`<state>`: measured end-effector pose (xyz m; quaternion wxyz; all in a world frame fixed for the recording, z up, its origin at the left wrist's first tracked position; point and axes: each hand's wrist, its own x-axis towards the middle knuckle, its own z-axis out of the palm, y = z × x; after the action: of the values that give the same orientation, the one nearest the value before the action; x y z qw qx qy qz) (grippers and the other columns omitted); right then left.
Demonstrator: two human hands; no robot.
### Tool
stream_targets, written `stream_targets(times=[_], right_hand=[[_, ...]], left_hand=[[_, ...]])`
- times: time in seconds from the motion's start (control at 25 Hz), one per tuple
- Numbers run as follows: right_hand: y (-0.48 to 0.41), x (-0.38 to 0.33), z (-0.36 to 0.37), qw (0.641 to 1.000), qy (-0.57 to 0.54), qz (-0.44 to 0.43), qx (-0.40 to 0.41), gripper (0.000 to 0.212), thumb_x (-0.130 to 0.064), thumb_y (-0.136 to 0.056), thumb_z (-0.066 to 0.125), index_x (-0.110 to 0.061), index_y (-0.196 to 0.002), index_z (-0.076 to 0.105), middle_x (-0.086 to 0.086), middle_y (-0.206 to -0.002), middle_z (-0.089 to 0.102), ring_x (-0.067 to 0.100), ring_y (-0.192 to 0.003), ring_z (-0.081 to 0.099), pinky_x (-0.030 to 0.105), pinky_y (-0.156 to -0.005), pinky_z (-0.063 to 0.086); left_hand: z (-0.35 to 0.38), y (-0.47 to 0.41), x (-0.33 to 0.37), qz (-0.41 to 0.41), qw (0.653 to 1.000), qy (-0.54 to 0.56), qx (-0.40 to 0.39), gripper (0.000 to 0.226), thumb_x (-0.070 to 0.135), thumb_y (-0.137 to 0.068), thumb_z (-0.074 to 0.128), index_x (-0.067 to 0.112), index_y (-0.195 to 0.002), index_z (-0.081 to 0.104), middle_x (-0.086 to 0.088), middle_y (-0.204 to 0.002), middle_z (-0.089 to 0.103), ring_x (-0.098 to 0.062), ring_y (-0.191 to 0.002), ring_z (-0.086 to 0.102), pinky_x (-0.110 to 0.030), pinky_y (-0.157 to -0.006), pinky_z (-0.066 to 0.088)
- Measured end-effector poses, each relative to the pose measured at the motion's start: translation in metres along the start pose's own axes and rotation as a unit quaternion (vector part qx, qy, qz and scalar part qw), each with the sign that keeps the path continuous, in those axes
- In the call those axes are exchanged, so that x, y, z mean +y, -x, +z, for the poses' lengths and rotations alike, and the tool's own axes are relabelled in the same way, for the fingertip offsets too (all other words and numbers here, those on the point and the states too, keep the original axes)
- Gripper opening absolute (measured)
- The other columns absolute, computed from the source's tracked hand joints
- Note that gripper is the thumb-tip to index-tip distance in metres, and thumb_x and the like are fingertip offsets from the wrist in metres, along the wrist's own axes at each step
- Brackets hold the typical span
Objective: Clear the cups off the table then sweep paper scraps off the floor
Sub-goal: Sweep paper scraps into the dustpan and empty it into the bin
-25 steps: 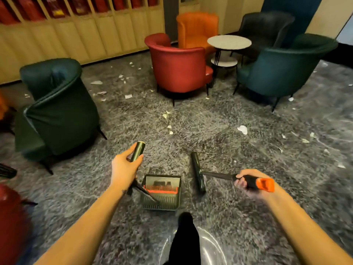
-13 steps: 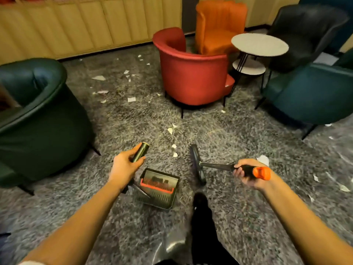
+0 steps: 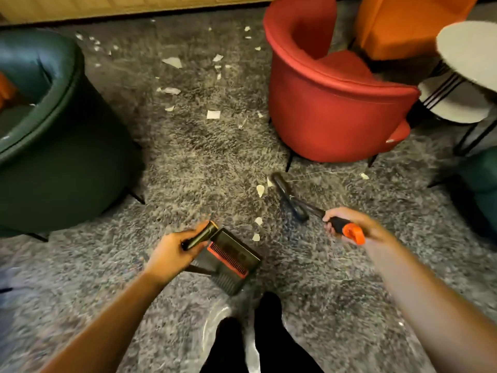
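Note:
My left hand (image 3: 172, 254) grips the dark handle of a dustpan (image 3: 231, 261), a dark tray with an orange comb strip, held low over the grey carpet. My right hand (image 3: 347, 224) grips the black and orange handle of a broom (image 3: 290, 201), whose dark head rests on the carpet just right of several white paper scraps (image 3: 259, 190). More paper scraps (image 3: 213, 114) lie scattered farther away between the chairs. The round white table (image 3: 468, 52) at the right edge shows a bare top with no cups in view.
A dark green armchair (image 3: 53, 146) stands at the left and a red armchair (image 3: 333, 103) at centre right, with an orange chair (image 3: 408, 22) behind it. Another teal chair (image 3: 481, 184) sits at the right edge. My legs and a clear plastic bag (image 3: 215, 324) are below.
I have walked forward and tilted my view down, so the chairs and scraps are closer. The broom head now sits beside the near scraps, and the dustpan has turned slightly.

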<state>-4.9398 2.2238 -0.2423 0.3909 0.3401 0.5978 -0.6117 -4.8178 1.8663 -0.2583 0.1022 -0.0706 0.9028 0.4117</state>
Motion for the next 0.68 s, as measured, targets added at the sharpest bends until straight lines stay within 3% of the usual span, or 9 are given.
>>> stream_targets(times=[0.08,0.16,0.32,0.4,0.48,0.56,0.68], right_hand=[[-0.025,-0.029,0.009,0.998,0.061,0.0,0.014,0.029,0.002,-0.092,0.034,-0.006,-0.064,0.039,0.007,-0.04,0.044,0.007,-0.024,0.043,0.012,-0.028,0.034],[-0.044,-0.049,0.02,0.993,0.108,-0.014,0.036,0.028,0.004,-0.091,0.038,-0.005,-0.065,0.041,0.009,-0.049,0.043,0.007,-0.023,0.042,0.012,-0.028,0.034],[-0.069,-0.049,0.042,0.978,0.193,-0.066,0.052,0.027,0.007,-0.09,0.046,-0.001,-0.064,0.047,0.012,-0.05,0.049,0.01,-0.026,0.047,0.012,-0.03,0.035],[-0.07,-0.034,0.057,0.959,0.273,-0.053,0.058,0.02,0.005,-0.087,0.051,-0.001,-0.069,0.05,0.012,-0.055,0.049,0.016,-0.033,0.05,0.011,-0.03,0.034],[-0.063,-0.015,0.068,0.945,0.32,-0.033,0.056,0.006,0.006,-0.085,0.053,0.004,-0.088,0.057,0.013,-0.06,0.048,0.021,-0.046,0.048,0.017,-0.034,0.038],[-0.056,0.004,0.067,0.94,0.339,-0.005,0.039,0.033,0.009,-0.085,0.051,0.008,-0.118,0.052,0.013,-0.063,0.049,0.022,-0.049,0.047,0.023,-0.038,0.04],[-0.032,0.029,0.058,0.946,0.322,0.021,0.019,0.047,0.012,-0.084,0.049,0.008,-0.131,0.045,0.012,-0.059,0.049,0.022,-0.045,0.046,0.022,-0.036,0.04]], left_hand=[[-0.005,-0.018,0.001,-0.022,1.0,0.002,0.0,0.033,0.021,-0.083,0.072,0.025,-0.115,0.069,0.023,-0.103,0.064,0.001,-0.087,0.063,-0.033,-0.083,0.053],[-0.013,-0.033,0.0,-0.029,1.0,0.004,-0.001,0.033,0.02,-0.083,0.072,0.026,-0.115,0.068,0.025,-0.107,0.063,0.014,-0.08,0.058,-0.017,-0.075,0.05],[-0.022,-0.047,-0.001,-0.039,0.999,0.001,0.002,0.031,0.021,-0.083,0.071,0.022,-0.114,0.069,0.016,-0.112,0.065,0.005,-0.093,0.062,-0.016,-0.08,0.05],[-0.025,-0.051,-0.004,-0.043,0.999,-0.003,0.0,0.033,0.021,-0.084,0.071,0.026,-0.116,0.067,0.017,-0.109,0.065,0.011,-0.085,0.062,-0.005,-0.07,0.045],[-0.028,-0.057,-0.006,-0.04,0.999,-0.014,-0.004,0.034,0.023,-0.084,0.071,0.026,-0.117,0.067,0.014,-0.108,0.067,0.009,-0.081,0.063,-0.004,-0.066,0.044],[-0.032,-0.064,-0.009,-0.034,0.999,0.008,-0.002,0.036,0.022,-0.084,0.071,0.023,-0.119,0.066,0.016,-0.117,0.062,0.003,-0.098,0.062,-0.007,-0.079,0.045],[-0.039,-0.075,-0.012,-0.021,1.0,0.006,-0.002,0.033,0.019,-0.085,0.07,0.017,-0.118,0.067,0.012,-0.119,0.062,-0.004,-0.102,0.063,-0.013,-0.085,0.047]])
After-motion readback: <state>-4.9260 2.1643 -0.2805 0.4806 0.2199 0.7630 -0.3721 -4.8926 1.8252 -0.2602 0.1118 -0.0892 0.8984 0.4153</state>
